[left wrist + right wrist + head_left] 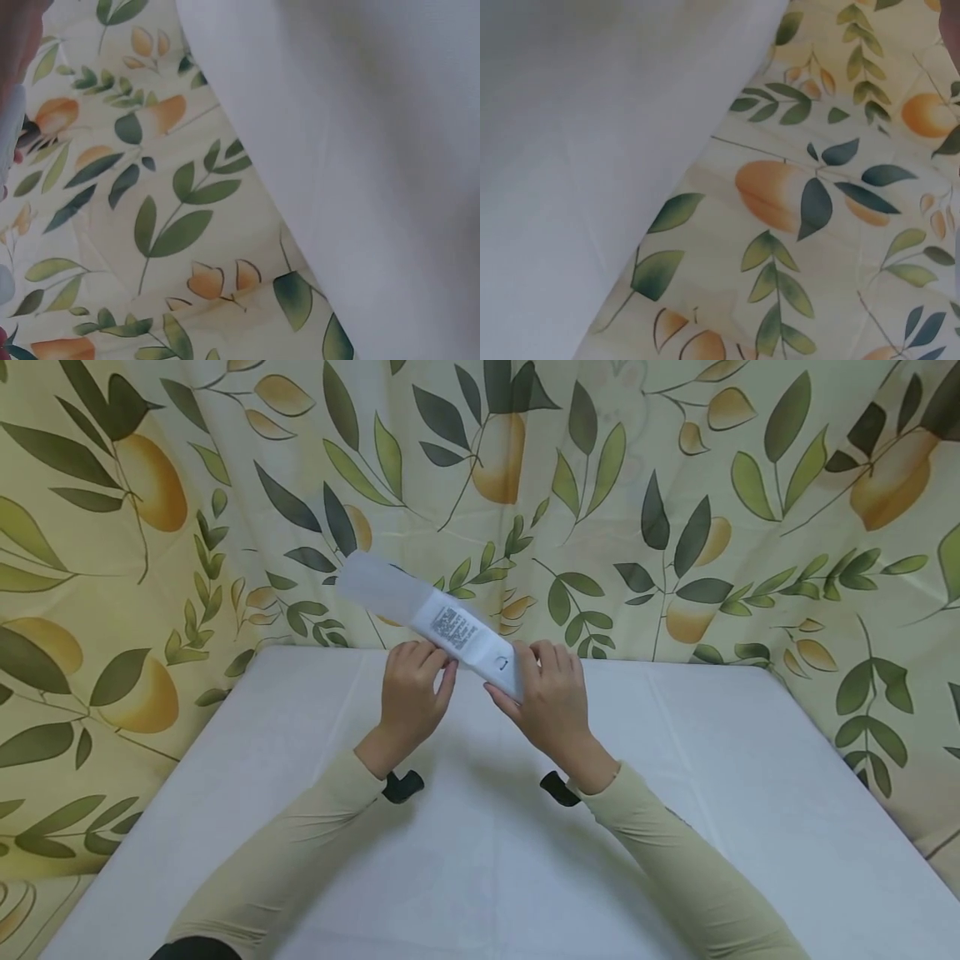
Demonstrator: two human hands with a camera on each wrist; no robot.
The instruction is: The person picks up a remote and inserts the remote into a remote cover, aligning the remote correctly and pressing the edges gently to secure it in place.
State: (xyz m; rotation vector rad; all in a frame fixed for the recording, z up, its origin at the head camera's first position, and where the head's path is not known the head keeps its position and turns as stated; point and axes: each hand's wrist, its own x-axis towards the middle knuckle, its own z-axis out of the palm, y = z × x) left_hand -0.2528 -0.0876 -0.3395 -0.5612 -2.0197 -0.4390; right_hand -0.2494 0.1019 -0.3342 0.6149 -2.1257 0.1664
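Note:
A long white packet (480, 643) slants over the far part of the table in the head view, upper end to the left. Dark printing and a small curved mark show on its face, and its upper-left part is a translucent sleeve (378, 585). My left hand (412, 693) pinches its lower edge near the printing, thumb and fingertips together there. At the lower right end my right hand (555, 702) grips it, thumb beneath and fingers over the top. In the left wrist view only a sliver of the left hand (16, 45) shows; the right wrist view catches little of the right hand (951, 30).
A white cloth covers the table (480, 860). Behind it and at its sides hangs a curtain (600, 527) with a fruit and leaf print. Dark wrist-worn devices (403, 787) sit at both cuffs. A dark rounded thing (197, 948) shows at the lower left edge.

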